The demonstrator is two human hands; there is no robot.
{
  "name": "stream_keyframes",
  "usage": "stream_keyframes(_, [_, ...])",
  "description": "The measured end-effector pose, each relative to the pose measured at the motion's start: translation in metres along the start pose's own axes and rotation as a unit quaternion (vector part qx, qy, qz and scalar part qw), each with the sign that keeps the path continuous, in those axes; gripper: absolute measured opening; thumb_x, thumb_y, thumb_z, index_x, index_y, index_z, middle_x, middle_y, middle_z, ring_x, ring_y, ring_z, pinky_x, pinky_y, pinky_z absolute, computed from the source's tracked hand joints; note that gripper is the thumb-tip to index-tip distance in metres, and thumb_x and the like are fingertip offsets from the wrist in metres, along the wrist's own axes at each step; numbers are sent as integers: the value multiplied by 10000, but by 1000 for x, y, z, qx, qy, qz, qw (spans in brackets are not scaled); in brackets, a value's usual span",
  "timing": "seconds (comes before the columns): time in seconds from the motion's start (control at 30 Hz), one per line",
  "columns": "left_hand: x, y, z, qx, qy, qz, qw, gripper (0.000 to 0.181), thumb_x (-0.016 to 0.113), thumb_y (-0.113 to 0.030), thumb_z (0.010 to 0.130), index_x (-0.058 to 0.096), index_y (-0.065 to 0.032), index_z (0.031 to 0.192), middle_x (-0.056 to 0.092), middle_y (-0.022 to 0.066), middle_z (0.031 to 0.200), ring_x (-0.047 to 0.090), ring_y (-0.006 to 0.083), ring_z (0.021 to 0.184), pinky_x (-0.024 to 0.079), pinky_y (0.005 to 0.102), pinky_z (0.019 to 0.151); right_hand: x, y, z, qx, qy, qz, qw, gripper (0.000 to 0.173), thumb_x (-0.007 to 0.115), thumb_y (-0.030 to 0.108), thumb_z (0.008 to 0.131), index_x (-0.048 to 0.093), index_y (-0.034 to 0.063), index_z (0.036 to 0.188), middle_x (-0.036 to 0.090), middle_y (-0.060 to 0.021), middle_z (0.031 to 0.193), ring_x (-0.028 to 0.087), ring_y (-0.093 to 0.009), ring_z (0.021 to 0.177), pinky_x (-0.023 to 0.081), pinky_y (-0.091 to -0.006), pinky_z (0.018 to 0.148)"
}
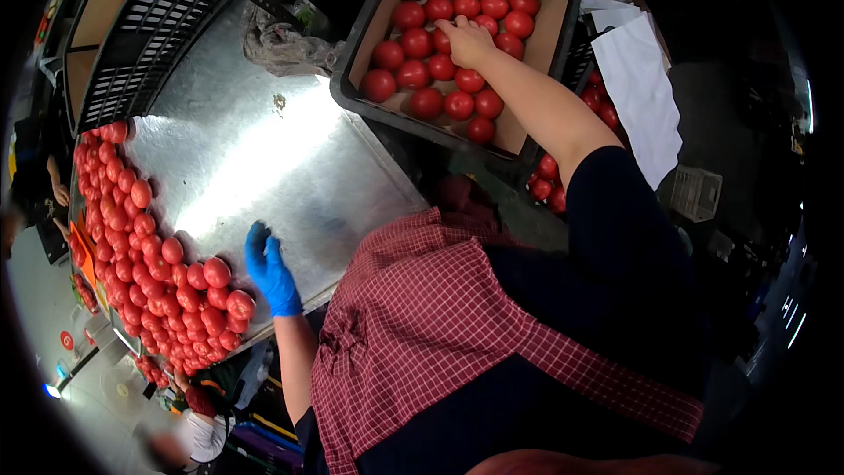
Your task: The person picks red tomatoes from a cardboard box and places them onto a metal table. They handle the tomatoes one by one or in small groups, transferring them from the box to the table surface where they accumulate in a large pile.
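Observation:
My left hand [269,274], in a blue glove, hovers over or rests on the bare metal table [264,165] near its front edge. Its fingers are curled slightly, thumb apart, with nothing visible between them. To its left lies a broad pile of red tomatoes [151,277]. My right hand [468,43] is bare and reaches into a black plastic crate [422,128] lined with cardboard [369,46]. Tomatoes [417,43] are spread inside it. The fingers touch tomatoes near the middle; whether they grip one is hidden under the hand.
Another black crate [158,26] with a cardboard liner stands tilted at the table's far left. A crumpled grey plastic bag [277,36] lies at the back. White paper sheets [636,86] cover part of a tomato crate on the right. Other people's hands [60,194] show beyond the pile.

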State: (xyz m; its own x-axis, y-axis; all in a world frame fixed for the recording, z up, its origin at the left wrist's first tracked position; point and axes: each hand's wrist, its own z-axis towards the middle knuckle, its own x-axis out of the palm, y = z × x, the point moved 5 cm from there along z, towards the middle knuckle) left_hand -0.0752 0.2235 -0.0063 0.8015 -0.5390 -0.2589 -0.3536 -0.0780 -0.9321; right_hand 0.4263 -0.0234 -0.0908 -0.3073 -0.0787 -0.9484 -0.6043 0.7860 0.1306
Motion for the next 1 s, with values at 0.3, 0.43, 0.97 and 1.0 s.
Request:
stream_keyframes(0.3, [171, -62, 7, 12, 143, -49, 988, 352, 568, -22, 954, 553, 0, 1305, 615, 107, 1245, 591, 195, 1127, 462, 324, 993, 0, -11, 30, -58, 39, -31, 997, 711, 737, 144, 725, 459, 247, 1371, 540, -170, 1248, 584, -348, 1135, 521, -470, 902])
stream_keyframes(0.43, [219, -92, 17, 67, 187, -79, 977, 344, 571, -19, 952, 558, 3, 1295, 630, 112, 1218, 592, 188, 1121, 457, 326, 1011, -55, -6, 23, -42, 42, 58, 997, 787, 806, 248, 664, 453, 229, 1366, 597, -174, 1167, 623, -348, 1063, 529, -455, 891])
stream_keyframes(0.97, [260, -101, 26, -83, 183, -224, 954, 650, 727, -258, 836, 432, -94, 1392, 529, 111, 1295, 556, 257, 1146, 492, 393, 946, -72, -23, 5, -30, 132, 255, 957, 450, 685, 403, 836, 656, 97, 1164, 694, -148, 1095, 680, -300, 977, 539, -382, 838])
stream_keyframes(1.0, [260, -97, 24, -111, 200, -259, 938, 623, 679, -331, 871, 438, -95, 1395, 535, 107, 1289, 567, 263, 1126, 511, 408, 897, -74, -63, 18, -21, 16, 187, 982, 513, 695, 423, 808, 639, 109, 1209, 678, -169, 1118, 665, -311, 1030, 528, -395, 876])
